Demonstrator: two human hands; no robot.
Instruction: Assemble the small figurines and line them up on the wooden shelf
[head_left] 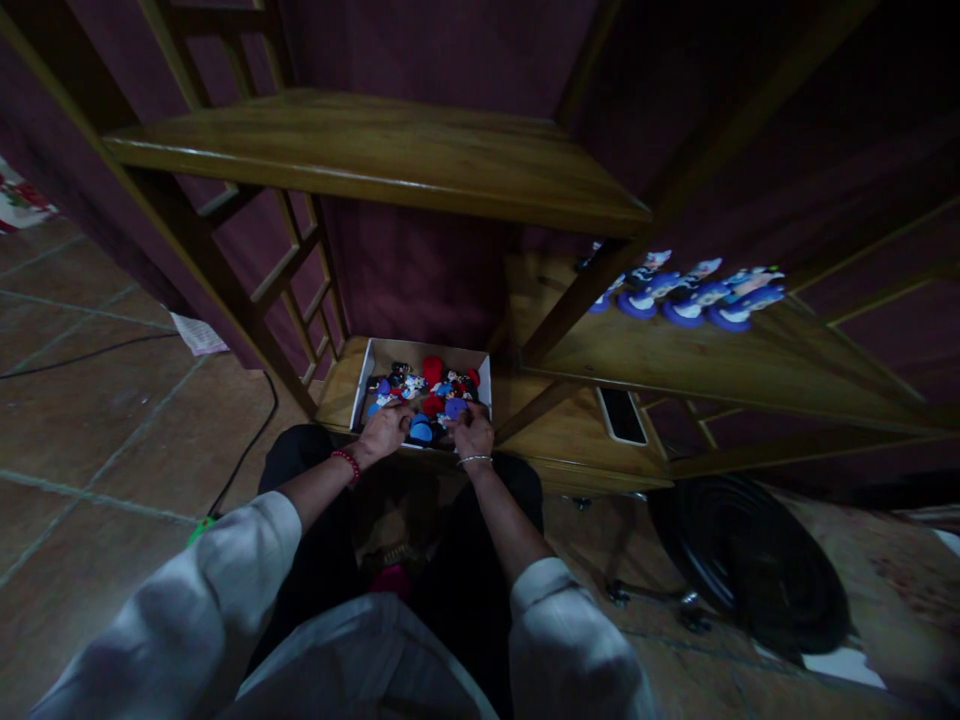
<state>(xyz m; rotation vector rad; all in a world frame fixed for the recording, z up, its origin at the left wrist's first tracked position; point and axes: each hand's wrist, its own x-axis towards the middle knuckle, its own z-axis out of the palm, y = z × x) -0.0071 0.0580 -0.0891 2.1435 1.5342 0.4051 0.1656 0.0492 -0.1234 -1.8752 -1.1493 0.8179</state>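
Note:
A shallow white cardboard box (401, 350) stands on the low wooden shelf in front of me, holding several small toy figurines (415, 383) with red, blue and purple round bases. My left hand (384, 430) reaches over the box's near left part, its fingers curled together beside a blue round base (421, 428); what they pinch, if anything, is hard to make out. At the box's near right corner, my right hand (474, 432) is closed at the edge of a figurine with a purple base (455, 408). Dim light hides the fingertips partly.
Above the box runs a wooden shelf board (382, 150). On a board to the right several purple-based figurines (686, 300) stand in a row. A phone (622, 415) lies on the low shelf. A black round stool seat (750, 560) is at right; a cable (251, 445) crosses the floor.

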